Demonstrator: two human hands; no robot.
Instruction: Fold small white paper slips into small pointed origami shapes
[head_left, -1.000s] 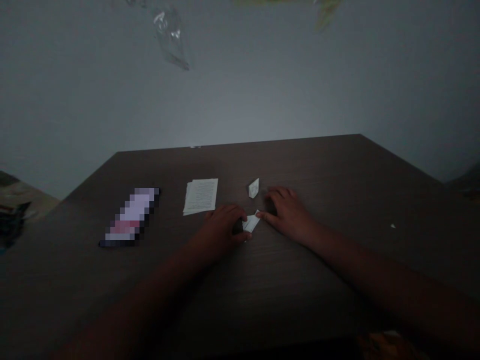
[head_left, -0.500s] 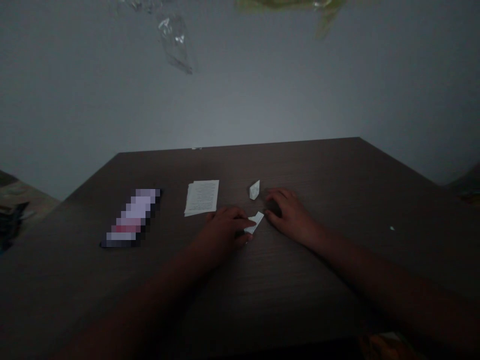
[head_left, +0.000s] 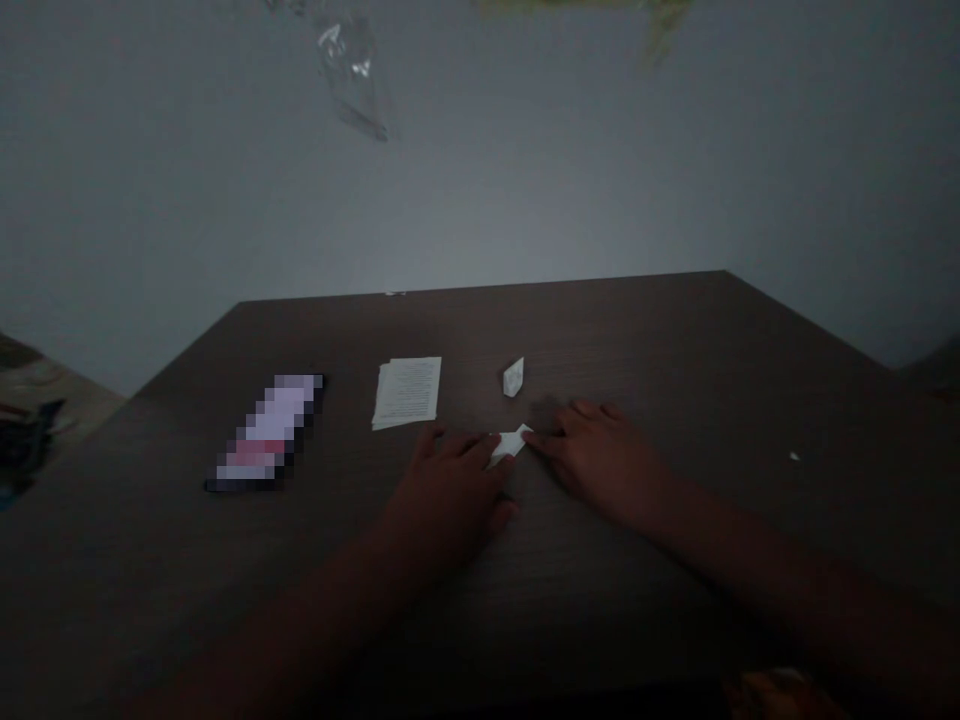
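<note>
A small folded piece of white paper [head_left: 509,443] lies on the dark wooden table [head_left: 675,340] between my hands. My left hand [head_left: 450,490] lies flat with fingers stretched out, its fingertips pressing on the paper's left part. My right hand [head_left: 596,455] also lies flat, its fingertips touching the paper's right tip. A second small folded paper shape [head_left: 514,377] stands just beyond them. A stack of printed paper slips [head_left: 407,391] lies to the left of it.
A flat dark object with a blurred-out face [head_left: 266,432] lies at the left of the table. A tiny white scrap [head_left: 794,457] sits at the right. Clear plastic [head_left: 352,70] hangs on the wall behind. Clutter shows past the left edge.
My left hand has flattened and slid nearer to me, its fingers now stretched over the paper. My right hand moved down and right, fingertips at the paper's tip. The paper lies flatter.
</note>
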